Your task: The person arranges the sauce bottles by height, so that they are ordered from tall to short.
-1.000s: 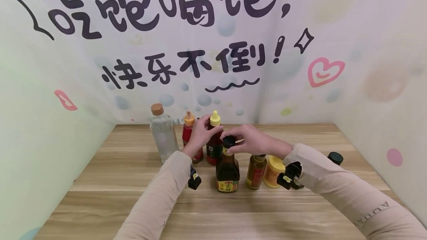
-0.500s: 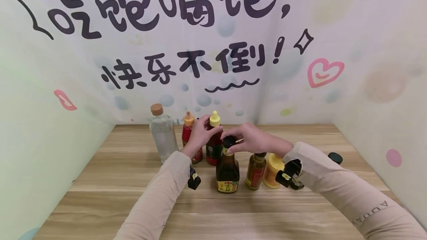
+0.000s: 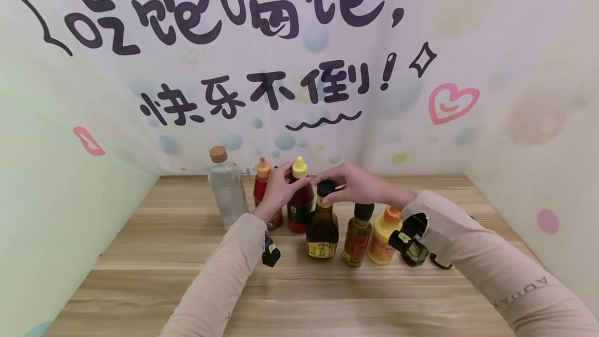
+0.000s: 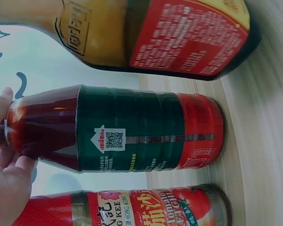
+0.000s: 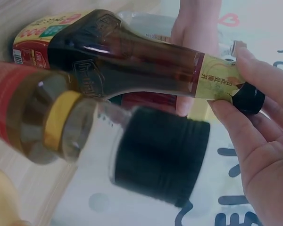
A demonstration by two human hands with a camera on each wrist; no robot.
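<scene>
In the head view my left hand (image 3: 279, 191) grips the upper part of a dark red sauce bottle (image 3: 299, 215) with a yellow nozzle cap. Its green label with a small QR code faces the left wrist view, where thumb and fingers wrap the neck. My right hand (image 3: 361, 183) pinches a brown soy sauce bottle (image 3: 323, 225) at its neck and black cap (image 5: 249, 99), thumb on one side and fingers on the other. That bottle stands almost upright, right beside the red one. Its yellow-and-red label sits low on the body.
Left of my left hand stand a ketchup bottle (image 3: 262, 187) and a clear bottle (image 3: 228, 191) with a brown cap. To the right are a black-capped oil bottle (image 3: 357, 243), a yellow bottle (image 3: 382, 238) with an orange cap, and dark items partly hidden by my right sleeve (image 3: 468, 243).
My right hand has moved up and slightly right, carrying the soy sauce bottle away from the table's front. My left hand stays on the red sauce bottle.
</scene>
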